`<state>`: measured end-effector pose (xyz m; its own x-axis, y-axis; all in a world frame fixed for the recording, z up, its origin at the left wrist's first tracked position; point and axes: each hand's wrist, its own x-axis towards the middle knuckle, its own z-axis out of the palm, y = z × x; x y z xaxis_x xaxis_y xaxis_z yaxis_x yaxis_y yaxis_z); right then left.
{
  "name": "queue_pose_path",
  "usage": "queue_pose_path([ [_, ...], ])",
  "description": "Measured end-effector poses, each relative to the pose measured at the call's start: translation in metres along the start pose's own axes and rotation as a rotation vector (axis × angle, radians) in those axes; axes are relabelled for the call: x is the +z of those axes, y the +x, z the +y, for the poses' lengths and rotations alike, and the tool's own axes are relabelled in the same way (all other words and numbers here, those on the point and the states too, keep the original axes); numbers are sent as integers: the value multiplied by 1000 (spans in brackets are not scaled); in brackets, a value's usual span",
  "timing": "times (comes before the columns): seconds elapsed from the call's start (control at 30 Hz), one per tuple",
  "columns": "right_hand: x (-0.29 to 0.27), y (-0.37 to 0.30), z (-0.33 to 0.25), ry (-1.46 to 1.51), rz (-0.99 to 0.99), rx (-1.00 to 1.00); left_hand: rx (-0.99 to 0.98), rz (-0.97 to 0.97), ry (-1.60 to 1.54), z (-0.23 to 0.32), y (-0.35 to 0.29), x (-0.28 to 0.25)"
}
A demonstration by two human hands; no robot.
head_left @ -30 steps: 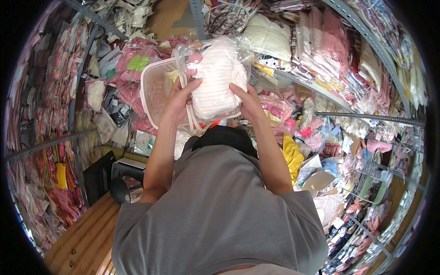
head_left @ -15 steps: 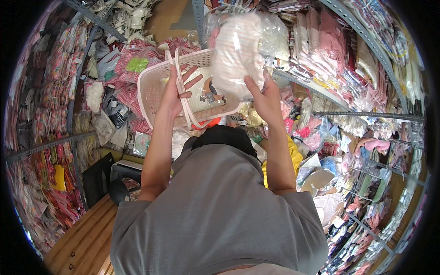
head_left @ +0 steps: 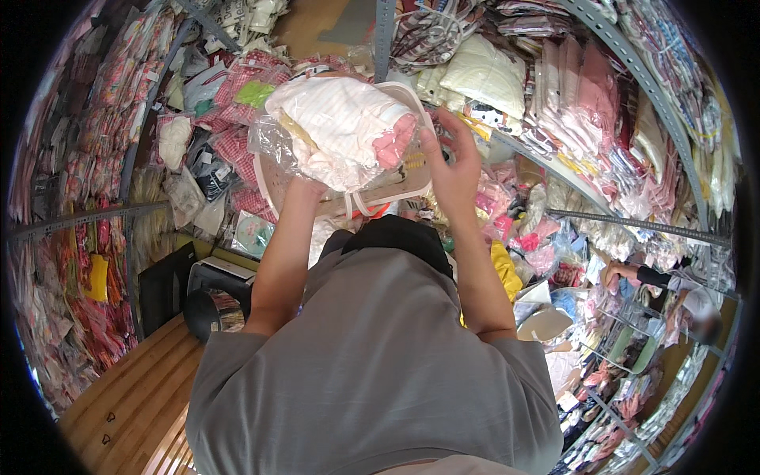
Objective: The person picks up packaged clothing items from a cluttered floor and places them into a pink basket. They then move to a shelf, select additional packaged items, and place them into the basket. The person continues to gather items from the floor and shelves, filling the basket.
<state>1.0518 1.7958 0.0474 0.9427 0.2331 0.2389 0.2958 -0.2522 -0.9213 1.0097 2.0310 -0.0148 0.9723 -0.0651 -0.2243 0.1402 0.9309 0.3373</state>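
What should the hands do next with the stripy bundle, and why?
Perhaps bring the right hand in to steady the bundle's right end: the left hand, mostly hidden, seems to support it from below, while the right is open near the basket's right rim.

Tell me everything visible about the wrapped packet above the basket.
The packet is a puffy, rounded bundle of soft-looking white cloth, faintly striped in pink, with a solid pink patch at its right end. Clear, shiny, crinkled plastic wraps it, hanging loose at the left. It slants across the basket, hiding much of it; whether they touch is unclear. The left hand is at its lower edge, fingers hidden.
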Motion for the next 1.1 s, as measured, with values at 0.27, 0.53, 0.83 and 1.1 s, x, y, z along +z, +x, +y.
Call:
queue_pose_path([
  [0.27, 9, -3, -1, 709, -282, 723, -1, -26, -43, 1, -2, -4],
  [0.53, -15, -8, 28, 881, -197, 684, -14, -32, -30, 4, 0, -3],
  [0.83, -19, -5, 54, 1118, -7, 698, -13, -36, 43, 7, 4, -2],
  [1.1, -31, -4, 77, 884, 5, 701, 102, 224, 487, 3, -10, 24],
])
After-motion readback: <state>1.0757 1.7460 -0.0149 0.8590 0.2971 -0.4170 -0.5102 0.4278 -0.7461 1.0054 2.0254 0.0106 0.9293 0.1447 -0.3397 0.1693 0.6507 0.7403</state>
